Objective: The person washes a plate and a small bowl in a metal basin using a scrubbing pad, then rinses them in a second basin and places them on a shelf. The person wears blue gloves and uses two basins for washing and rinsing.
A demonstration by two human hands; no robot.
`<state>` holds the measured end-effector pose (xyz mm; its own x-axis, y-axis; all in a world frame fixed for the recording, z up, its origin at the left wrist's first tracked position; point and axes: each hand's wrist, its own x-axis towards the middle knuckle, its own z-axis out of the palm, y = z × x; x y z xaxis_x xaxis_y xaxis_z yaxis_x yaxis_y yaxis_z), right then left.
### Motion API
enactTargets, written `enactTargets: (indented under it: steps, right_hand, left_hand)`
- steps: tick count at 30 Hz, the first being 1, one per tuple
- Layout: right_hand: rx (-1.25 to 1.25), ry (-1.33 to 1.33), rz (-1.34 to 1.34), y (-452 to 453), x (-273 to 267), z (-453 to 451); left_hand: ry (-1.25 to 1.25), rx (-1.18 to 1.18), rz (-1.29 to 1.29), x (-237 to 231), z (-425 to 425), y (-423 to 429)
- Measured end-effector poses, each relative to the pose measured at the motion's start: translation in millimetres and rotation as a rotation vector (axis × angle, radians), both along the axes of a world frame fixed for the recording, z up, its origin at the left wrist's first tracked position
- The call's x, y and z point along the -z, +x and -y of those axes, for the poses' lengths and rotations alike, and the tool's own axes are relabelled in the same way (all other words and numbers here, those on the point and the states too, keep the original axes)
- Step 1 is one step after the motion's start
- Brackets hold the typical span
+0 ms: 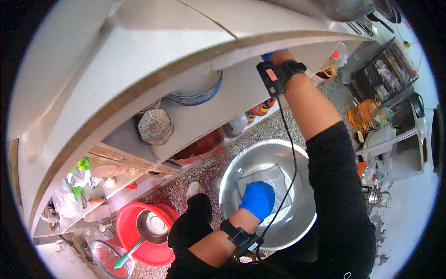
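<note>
My left hand [258,197], in a blue glove, is over a grey cloth [275,174] that lies spread in a large metal basin [228,181] on the floor. Its fingers point down and are hidden beneath the glove's back, so whether they grip the cloth cannot be seen. My right hand [268,56], gloved in blue too, reaches in under the countertop edge [195,52] above a grey shelf [240,82]. Most of it is hidden there. Left of it on the shelf stand a stack of blue-rimmed dishes [197,97] and a patterned bowl with a wavy rim [155,126].
A black cable [291,139] hangs between my wrist straps, across the basin. At lower left, a long-handled metal pan [152,226] sits in a red tub [127,216] beside a lined bin [101,254]. On the right are a rack [386,143] and an oil bottle [364,112].
</note>
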<state>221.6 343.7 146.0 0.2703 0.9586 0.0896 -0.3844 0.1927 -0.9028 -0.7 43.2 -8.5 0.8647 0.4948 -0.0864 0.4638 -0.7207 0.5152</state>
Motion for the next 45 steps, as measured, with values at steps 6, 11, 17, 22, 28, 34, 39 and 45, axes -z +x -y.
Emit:
enactTargets:
  steps: [6,11,17,22,28,34,39,45]
  right_hand:
    - [-0.006,0.131,0.056,-36,-52,-64]
    - [0.005,0.215,0.106,-52,-91,-115]
    - [0.029,0.245,0.177,-54,-112,-147]
    - [-0.006,0.189,0.21,-54,-100,-156]
    - [-0.149,0.072,0.274,-49,-67,-129]
    - [-0.391,-0.054,0.459,-27,-17,-32]
    - [-0.464,-0.256,0.576,1,10,85]
    - [-0.353,-0.658,0.76,9,4,243]
  left_hand:
    - [0.057,-0.065,-0.025,-7,-2,-14]
    - [-0.306,-0.249,0.057,10,-8,-29]
    - [-2.441,-0.381,1.121,96,1,-42]
    - [-2.535,-0.583,1.117,102,6,-36]
    - [-1.266,-0.561,0.719,44,-9,-37]
    - [-0.125,-0.249,0.405,16,-6,-30]
    - [-0.247,-0.119,0.433,0,3,-27]
    - [-0.088,0.12,-0.091,-42,18,-24]
